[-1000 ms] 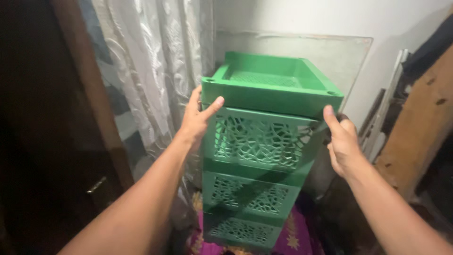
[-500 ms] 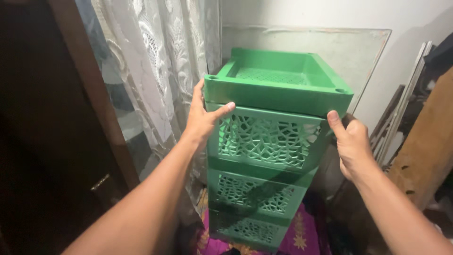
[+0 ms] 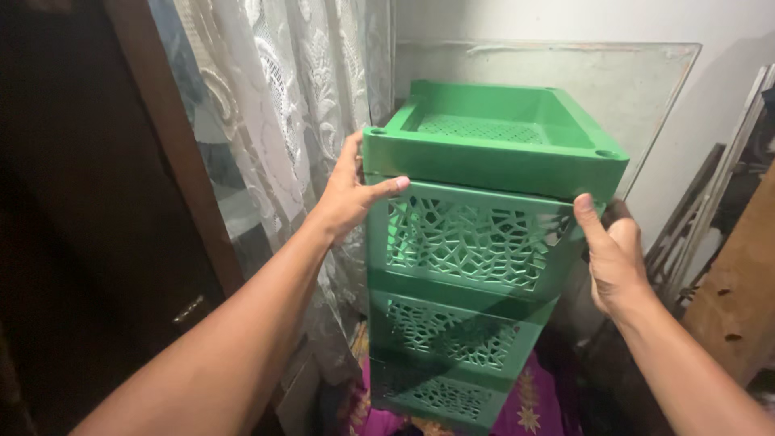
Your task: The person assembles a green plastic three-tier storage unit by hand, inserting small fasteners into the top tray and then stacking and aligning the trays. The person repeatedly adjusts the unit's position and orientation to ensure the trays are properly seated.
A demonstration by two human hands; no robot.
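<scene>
Head view only. Rack, green plastic, three openwork drawers under a tray top, stands upright between our hands, over a purple patterned cloth. Our left hand grips the upper left corner, thumb across the front lattice. Our right hand clasps the upper right edge, thumb up on the tray rim. We judge it light, hollow, fairly stiff but flexy; smooth plastic, so hold the solid frame corners, not the thin lattice. Lace curtain hangs left, a glass pane leans behind.
</scene>
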